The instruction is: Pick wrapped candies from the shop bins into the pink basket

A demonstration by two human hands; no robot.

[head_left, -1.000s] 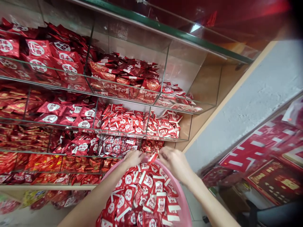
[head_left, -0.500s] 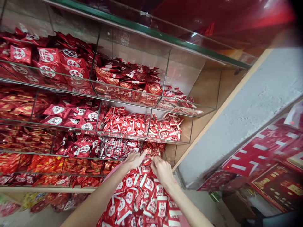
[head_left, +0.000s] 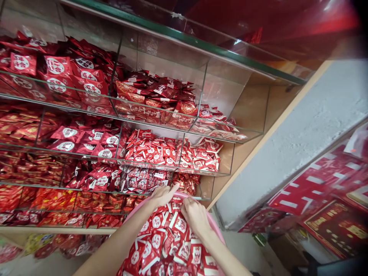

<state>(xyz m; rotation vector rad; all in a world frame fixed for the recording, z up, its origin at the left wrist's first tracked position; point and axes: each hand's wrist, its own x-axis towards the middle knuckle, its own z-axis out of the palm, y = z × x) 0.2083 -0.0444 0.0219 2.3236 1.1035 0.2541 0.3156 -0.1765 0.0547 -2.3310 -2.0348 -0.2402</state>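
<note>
A pink plastic basin (head_left: 216, 227) heaped with small red and white sweet packets (head_left: 161, 241) sits low in the middle of the head view. My left hand (head_left: 162, 194) rests on the basin's far rim, fingers curled over it and on the packets there. Just beside it, my right hand (head_left: 195, 215) lies on the pile with its fingers bent round some packets. Both hands are right below the glass shelf compartment (head_left: 188, 183) holding red and gold sweets.
Glass shelves (head_left: 184, 126) with dividers fill the left and middle, each compartment full of red sweet packets (head_left: 169, 151). The rightmost upper compartments (head_left: 247, 107) hold little. A grey wall (head_left: 301, 130) runs to the right, with red printed cards (head_left: 319, 188) lower right.
My right hand has slid left and down onto the pile, closer to my left hand. The basin has come nearer the shelf. The view shifted slightly.
</note>
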